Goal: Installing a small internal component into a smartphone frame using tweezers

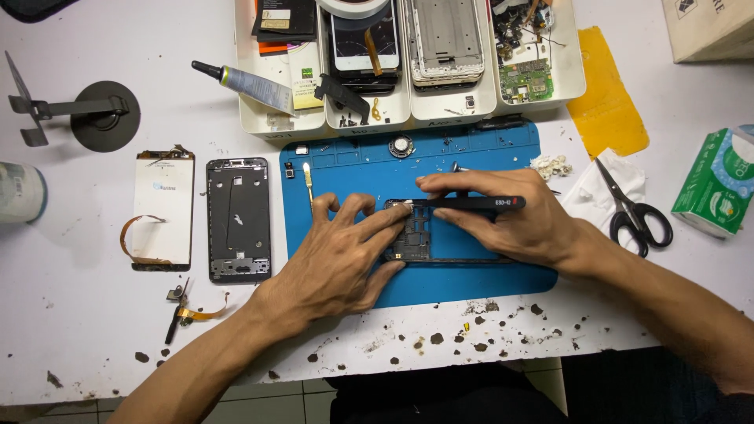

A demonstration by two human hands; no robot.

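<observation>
A dark phone frame (412,239) lies on the blue work mat (353,169), mostly covered by my hands. My left hand (342,255) rests flat on its left side, fingers spread, pinning it down. My right hand (510,216) holds black tweezers (471,203) level, tip pointing left at the frame's top edge near my left fingertips. What the tip touches is too small to tell.
Left of the mat lie a black phone housing (239,220) and a white screen panel (162,210) with a flex cable. White trays (408,114) of phone parts stand behind. A glue tube (247,82), scissors (635,212), tissue pack (716,184) and black stand (98,114) surround.
</observation>
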